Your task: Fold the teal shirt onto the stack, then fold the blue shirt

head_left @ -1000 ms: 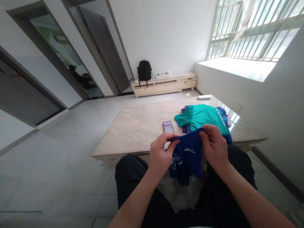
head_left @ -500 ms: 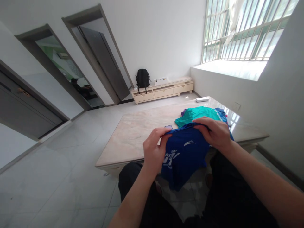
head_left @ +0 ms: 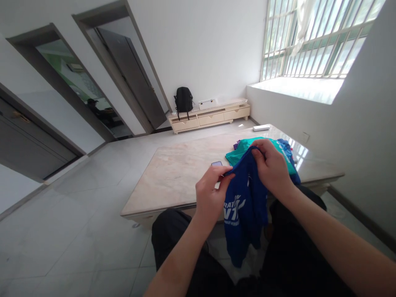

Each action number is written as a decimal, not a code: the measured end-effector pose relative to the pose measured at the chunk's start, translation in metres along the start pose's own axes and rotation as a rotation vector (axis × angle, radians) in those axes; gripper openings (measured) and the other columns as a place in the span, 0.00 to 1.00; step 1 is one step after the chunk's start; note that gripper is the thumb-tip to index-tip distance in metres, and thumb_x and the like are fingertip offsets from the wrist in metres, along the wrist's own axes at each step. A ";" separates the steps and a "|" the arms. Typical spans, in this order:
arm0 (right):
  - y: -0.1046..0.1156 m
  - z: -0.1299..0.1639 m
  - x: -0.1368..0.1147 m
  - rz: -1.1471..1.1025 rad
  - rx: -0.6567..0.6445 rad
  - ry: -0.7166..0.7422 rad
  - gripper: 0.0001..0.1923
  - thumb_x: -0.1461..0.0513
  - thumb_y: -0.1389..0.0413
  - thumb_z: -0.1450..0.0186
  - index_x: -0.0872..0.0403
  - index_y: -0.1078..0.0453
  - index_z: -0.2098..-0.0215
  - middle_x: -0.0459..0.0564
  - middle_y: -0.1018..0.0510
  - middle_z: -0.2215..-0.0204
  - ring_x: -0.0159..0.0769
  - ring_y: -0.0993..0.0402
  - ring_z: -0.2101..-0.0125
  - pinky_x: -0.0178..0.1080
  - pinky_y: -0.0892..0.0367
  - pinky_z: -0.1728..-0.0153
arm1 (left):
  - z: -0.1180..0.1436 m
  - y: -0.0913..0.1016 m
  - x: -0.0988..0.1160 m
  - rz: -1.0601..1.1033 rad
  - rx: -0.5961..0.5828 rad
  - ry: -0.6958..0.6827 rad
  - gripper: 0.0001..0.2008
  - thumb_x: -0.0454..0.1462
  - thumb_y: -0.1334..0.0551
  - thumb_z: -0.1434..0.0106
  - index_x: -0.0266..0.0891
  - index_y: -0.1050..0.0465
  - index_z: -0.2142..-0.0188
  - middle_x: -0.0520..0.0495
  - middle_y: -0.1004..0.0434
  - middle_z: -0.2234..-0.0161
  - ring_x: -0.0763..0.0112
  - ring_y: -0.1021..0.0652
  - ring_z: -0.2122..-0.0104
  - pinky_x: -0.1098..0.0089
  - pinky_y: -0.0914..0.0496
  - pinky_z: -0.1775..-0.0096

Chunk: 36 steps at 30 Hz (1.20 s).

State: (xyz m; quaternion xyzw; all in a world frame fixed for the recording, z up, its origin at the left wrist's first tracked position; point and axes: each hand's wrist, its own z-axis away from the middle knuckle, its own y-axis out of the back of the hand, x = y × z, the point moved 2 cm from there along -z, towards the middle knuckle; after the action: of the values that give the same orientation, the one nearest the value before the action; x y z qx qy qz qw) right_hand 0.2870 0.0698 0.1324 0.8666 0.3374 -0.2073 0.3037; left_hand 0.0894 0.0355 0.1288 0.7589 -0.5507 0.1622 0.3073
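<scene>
Both grips are pinched shut on the top edge of the blue shirt (head_left: 244, 202): the left hand (head_left: 210, 196) at its near corner, the right hand (head_left: 272, 167) higher. The edge, stretched level half a second ago, now slants and bunches, the cloth hanging long in front of the bench (head_left: 182, 173), near the teal shirt (head_left: 239, 153) and the phone (head_left: 216, 163).

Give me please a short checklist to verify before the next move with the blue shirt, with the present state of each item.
1. Left hand pinches the top edge of the blue shirt: ok.
2. Right hand grips the same edge: ok.
3. Shirt hangs free, off the table: ok.
4. Shirt spread flat between the hands: not ok, it is bunched.
5. Phone lies apart from the shirt: ok.
6. Teal shirt lies flat on its pile: cannot tell.
</scene>
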 end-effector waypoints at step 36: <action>0.059 -0.067 -0.081 0.286 -0.104 0.546 0.09 0.58 0.45 0.27 0.48 0.23 0.54 0.46 0.16 0.65 0.38 0.21 0.69 0.41 0.28 0.66 | 0.103 -0.057 -0.035 0.709 -0.552 0.589 0.32 0.55 0.29 0.43 0.38 0.22 0.46 0.37 0.20 0.47 0.46 0.24 0.46 0.52 0.32 0.41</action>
State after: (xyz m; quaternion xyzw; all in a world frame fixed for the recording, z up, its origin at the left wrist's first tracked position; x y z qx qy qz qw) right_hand 0.2838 0.0429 0.2494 0.9122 0.2913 0.0953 0.2719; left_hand 0.1218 0.0059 0.0137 0.3400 -0.6858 0.3111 0.5632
